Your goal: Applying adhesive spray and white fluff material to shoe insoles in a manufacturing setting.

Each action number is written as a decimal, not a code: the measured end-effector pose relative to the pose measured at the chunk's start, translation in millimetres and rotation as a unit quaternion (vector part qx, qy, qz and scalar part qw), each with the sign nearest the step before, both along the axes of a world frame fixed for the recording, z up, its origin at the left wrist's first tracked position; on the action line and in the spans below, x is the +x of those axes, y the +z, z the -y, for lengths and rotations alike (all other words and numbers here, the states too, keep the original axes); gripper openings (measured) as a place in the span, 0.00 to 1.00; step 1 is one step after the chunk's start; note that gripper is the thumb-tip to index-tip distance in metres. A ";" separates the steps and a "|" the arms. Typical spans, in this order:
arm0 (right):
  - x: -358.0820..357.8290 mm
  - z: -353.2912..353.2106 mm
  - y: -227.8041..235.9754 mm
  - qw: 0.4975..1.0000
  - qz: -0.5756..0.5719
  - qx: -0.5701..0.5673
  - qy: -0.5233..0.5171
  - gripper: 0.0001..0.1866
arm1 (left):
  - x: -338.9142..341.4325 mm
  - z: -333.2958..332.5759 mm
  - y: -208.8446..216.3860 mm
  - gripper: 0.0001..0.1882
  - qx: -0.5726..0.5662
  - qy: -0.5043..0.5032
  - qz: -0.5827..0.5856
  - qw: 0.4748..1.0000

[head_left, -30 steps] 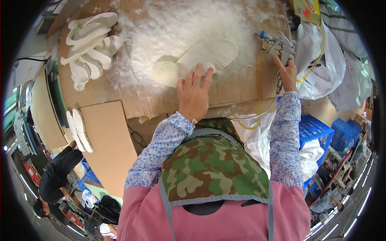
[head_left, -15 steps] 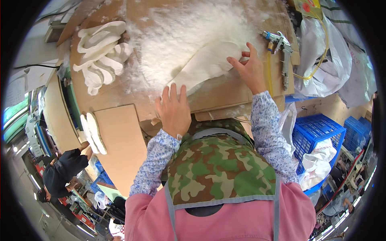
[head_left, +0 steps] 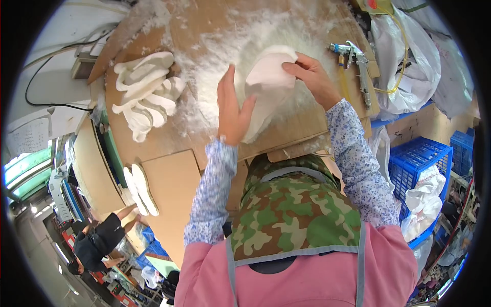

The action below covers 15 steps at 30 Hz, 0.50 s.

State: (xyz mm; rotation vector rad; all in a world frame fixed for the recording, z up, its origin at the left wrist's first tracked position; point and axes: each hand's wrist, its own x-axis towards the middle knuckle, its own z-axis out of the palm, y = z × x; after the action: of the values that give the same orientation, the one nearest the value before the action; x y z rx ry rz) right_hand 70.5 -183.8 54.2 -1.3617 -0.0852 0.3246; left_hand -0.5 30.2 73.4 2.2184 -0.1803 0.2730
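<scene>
A white, sole-shaped insole piece [head_left: 270, 82] is raised at its far end above the brown work surface, which is coated there with white fluff or powder. My right hand [head_left: 314, 81] pinches its upper right edge between thumb and fingers. Along the insole's left side stands my left hand [head_left: 234, 108], open, fingers stretched upward and the thumb close to the edge; whether it touches I cannot tell. The insole's near end tapers down toward the front edge of the surface.
Several white curved pieces [head_left: 146, 89] lie heaped at left, with a white pair [head_left: 139, 189] below on a cardboard sheet [head_left: 171, 179]. A spray gun [head_left: 355, 61] with a yellow hose lies at right, near plastic bags [head_left: 404, 66] and a blue crate [head_left: 419, 158]. Another person [head_left: 105, 235] stands lower left.
The insole, lying flat before, is now lifted at its far end by my right hand. My left hand has risen from the near edge to the insole's left side. The whole view has shifted slightly.
</scene>
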 end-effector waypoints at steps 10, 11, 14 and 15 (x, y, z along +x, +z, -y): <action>-11.4 -45.6 41.3 0.995 0.077 -0.066 -0.018 0.19 | 45.0 -9.8 45.8 0.18 -0.376 0.017 -0.082 0.923; -13.7 -48.3 38.6 0.995 0.069 -0.054 -0.048 0.18 | 44.8 -13.8 48.9 0.18 -0.371 0.012 -0.074 0.926; -21.6 -56.7 48.7 0.994 0.079 0.059 -0.057 0.14 | 40.2 -23.2 56.2 0.17 -0.478 -0.005 -0.092 0.873; -22.2 -59.2 52.3 0.993 0.084 0.062 -0.057 0.14 | 40.4 -26.1 58.6 0.17 -0.508 0.010 -0.095 0.856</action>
State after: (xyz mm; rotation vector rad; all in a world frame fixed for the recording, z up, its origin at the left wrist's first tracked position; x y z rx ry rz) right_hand 48.3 -124.7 106.4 -1.2632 -0.1654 0.1068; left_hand 40.0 56.2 132.0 1.1723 0.0922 0.1072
